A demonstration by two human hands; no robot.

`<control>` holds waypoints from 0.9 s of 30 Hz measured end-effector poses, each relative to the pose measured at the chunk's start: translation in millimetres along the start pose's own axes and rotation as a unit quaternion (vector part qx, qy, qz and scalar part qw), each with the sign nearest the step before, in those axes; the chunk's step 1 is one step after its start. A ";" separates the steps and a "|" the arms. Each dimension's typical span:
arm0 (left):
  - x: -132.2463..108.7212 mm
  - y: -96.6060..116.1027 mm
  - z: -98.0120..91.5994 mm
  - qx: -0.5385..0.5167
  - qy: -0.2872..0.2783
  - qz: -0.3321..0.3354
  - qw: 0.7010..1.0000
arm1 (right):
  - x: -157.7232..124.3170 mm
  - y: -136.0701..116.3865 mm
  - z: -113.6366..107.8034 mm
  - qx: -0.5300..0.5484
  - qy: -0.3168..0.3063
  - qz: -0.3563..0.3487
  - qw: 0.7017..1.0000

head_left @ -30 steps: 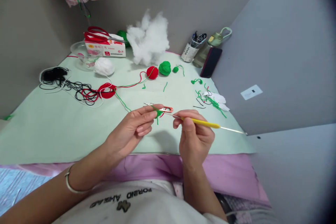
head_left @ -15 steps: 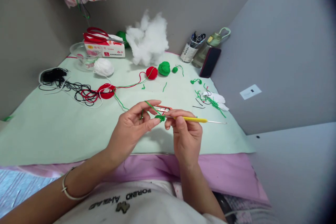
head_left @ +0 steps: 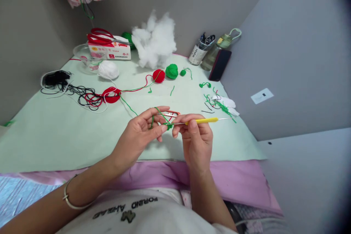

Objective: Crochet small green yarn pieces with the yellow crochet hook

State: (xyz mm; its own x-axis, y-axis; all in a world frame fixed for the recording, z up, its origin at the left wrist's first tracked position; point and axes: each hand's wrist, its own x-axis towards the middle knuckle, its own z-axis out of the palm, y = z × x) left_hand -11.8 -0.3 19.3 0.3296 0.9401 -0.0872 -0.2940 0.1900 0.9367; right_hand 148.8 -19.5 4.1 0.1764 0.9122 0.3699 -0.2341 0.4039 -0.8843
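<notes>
My left hand (head_left: 141, 135) pinches a small green crochet piece (head_left: 169, 126) and has green yarn (head_left: 157, 111) looped over its fingers. That yarn trails away to the left across the pale green mat (head_left: 55, 135). My right hand (head_left: 196, 137) is closed on a yellow-handled crochet hook (head_left: 204, 120), whose metal tip meets the green piece. The two hands nearly touch above the mat's near edge. Small snips with an orange handle (head_left: 171, 113) lie on the mat just behind my fingers.
Red (head_left: 158, 75) and green (head_left: 172, 71) yarn balls, a white ball (head_left: 109, 69), tangled black and red yarn (head_left: 82, 95), stuffing (head_left: 155, 42), a box with red scissors (head_left: 109, 45), a pen cup (head_left: 199, 51), bottle (head_left: 219, 45), phone (head_left: 220, 64) and yarn scraps (head_left: 222, 104) lie beyond. Walls close both sides.
My right hand has moved left to meet my left hand, and the hook has swung from pointing down-right to nearly level. Green yarn now loops over my left fingers.
</notes>
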 end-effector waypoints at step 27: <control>3.0 7.0 -1.1 -0.148 -0.046 -0.126 0.980 | -14.7 -1.3 -0.8 -0.305 0.002 -0.230 0.924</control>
State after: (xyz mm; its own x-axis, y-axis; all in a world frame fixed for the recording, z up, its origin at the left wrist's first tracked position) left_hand -13.8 4.2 25.3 0.5000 0.8260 -0.2602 -0.4351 0.4994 0.7492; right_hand 147.3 -33.5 -0.5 0.1266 0.6535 0.7463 0.4492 0.6330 -0.6305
